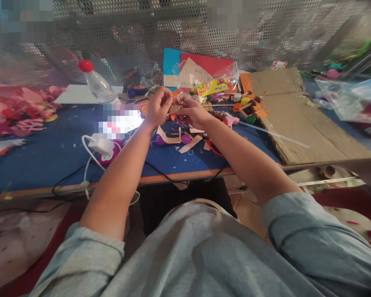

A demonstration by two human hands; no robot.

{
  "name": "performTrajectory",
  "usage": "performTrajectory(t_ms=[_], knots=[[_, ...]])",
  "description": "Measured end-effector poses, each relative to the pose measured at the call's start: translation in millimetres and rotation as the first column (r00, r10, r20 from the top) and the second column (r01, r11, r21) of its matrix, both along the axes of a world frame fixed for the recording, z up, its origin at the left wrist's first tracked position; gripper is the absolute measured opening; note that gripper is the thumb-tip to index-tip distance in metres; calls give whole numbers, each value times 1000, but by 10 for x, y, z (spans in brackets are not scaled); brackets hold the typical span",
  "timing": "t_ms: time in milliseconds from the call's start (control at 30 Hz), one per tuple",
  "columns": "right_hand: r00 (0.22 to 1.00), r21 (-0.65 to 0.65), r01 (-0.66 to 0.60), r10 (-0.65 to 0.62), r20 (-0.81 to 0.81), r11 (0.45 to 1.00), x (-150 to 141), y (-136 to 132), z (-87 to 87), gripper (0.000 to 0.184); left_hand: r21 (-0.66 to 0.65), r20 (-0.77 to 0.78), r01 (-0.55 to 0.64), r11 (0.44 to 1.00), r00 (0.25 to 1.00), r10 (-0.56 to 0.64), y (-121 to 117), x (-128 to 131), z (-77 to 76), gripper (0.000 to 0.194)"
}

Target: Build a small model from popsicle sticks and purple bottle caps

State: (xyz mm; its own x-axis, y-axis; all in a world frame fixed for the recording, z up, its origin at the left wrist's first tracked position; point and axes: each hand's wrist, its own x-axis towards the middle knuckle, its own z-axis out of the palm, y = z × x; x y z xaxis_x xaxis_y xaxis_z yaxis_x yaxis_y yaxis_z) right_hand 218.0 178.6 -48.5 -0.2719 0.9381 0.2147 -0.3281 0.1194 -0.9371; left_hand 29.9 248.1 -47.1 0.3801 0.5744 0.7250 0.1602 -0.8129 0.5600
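Note:
Above the middle of the blue table, my left hand (159, 108) and my right hand (191, 109) are close together with fingertips nearly meeting. The fingers of both are pinched. Between them is a small brownish piece, mostly hidden by the fingers and too small to name. Below the hands lie cut tan paper strips (190, 144) and a purple lump (160, 140). A lit phone (132, 120) lies left of my left hand. Past my right hand are a yellow-labelled plastic bag (212, 87) and a pink piece (231, 120).
On the left are a clear bottle with a red cap (99, 84), a white charger (101, 145) with cables, and a heap of pink pieces (18, 107). Coloured sheets (208, 62) stand at the back. Flat cardboard (309, 119) and a clear strip (275, 134) lie right.

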Motion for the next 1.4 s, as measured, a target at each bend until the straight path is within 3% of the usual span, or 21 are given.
performTrajectory(t_ms=[367,733,1033,1233,1400], knots=[[999,18,-11,12,-40,1000,-11,32,-13,61,-90,60,10,996,998,-4,195,-9,-131,74],[999,86,51,-51,-4,995,31,33,16,53,-127,104,2,992,995,12,251,-68,-126,75],[993,34,-42,46,-109,999,58,-7,54,44,1,109,-19,1000,994,19,225,-31,-95,67],[995,9,4,-3,-104,1000,85,-6,59,48,-13,190,-58,998,980,59,257,-46,-93,62],[996,16,68,-67,-58,998,108,35,39,50,-4,229,-17,1000,973,18,312,-39,-147,62]])
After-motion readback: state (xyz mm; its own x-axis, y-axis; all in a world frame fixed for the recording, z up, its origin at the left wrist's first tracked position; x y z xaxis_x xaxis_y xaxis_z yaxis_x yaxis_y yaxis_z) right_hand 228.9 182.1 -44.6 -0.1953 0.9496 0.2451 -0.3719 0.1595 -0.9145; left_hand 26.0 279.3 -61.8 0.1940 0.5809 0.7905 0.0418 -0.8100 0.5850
